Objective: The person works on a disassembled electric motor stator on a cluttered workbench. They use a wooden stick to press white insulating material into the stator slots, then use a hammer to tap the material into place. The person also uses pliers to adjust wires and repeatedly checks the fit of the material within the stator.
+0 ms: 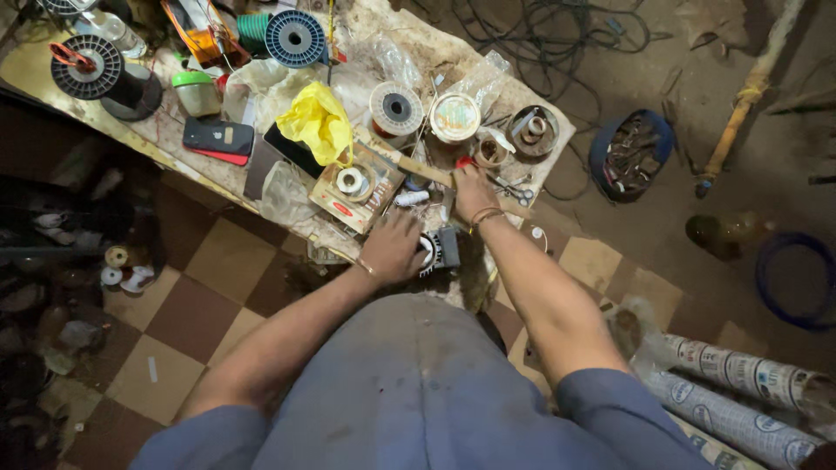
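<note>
**Hands at the Motor Stator, Cluttered Workbench**

Head view: The person is standing at a workbench [174, 152] covered with a stained cloth. The left hand [392, 248] is lying palm-down over a small finned motor stator [440, 250] at the near edge of the bench, fingers curled over its round face and clamping it in place. The right hand [473, 191] is resting just beyond the stator, closing around the end of a wooden handle [409, 164] that is running diagonally toward the bench centre. The 2 hands are working apart, with the stator between them. A yellow plastic bag [320, 122] is lying behind the handle, beside a white wire spool [396, 109] and a flat cardboard box [357, 187]. A blue spool [294, 37] is sitting at the far edge. A phone [218, 137] is lying to the left.
</note>
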Demonstrator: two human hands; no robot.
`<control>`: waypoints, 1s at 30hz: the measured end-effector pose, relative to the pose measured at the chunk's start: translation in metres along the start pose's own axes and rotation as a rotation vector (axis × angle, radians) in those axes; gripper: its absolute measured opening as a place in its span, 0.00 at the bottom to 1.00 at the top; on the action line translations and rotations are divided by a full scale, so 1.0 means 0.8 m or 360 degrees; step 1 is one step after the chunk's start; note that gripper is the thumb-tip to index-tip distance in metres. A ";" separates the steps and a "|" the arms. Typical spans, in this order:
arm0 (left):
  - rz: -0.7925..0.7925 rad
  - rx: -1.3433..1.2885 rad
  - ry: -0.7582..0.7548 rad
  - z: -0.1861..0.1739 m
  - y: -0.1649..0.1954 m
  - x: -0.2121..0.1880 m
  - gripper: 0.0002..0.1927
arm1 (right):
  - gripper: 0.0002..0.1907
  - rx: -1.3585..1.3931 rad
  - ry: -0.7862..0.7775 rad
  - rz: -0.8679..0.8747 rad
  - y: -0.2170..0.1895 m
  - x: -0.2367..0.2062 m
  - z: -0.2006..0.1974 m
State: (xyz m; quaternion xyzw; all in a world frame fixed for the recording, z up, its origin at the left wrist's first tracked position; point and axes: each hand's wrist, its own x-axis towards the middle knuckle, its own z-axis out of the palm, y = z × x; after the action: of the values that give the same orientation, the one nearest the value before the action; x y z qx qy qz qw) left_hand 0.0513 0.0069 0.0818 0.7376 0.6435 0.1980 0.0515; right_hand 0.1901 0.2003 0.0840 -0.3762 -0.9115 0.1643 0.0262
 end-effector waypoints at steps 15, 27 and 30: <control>-0.0072 -0.0005 -0.0500 0.046 0.053 -0.031 0.37 | 0.19 0.1047 -0.0069 0.0577 0.021 -0.111 -0.040; -0.0708 -0.0267 -0.0433 0.025 0.046 -0.006 0.34 | 0.12 0.1316 0.0104 0.0637 0.008 -0.256 0.032; -0.0616 -0.0484 0.0045 0.012 0.011 -0.004 0.40 | 0.11 0.1689 -0.0218 0.1076 0.002 -0.278 0.049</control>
State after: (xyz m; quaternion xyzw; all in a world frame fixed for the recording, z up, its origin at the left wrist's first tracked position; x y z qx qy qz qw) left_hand 0.0626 0.0037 0.0753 0.5814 0.7364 0.2893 0.1899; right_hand 0.3437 0.0363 0.0630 -0.5677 -0.5363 0.6169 0.0975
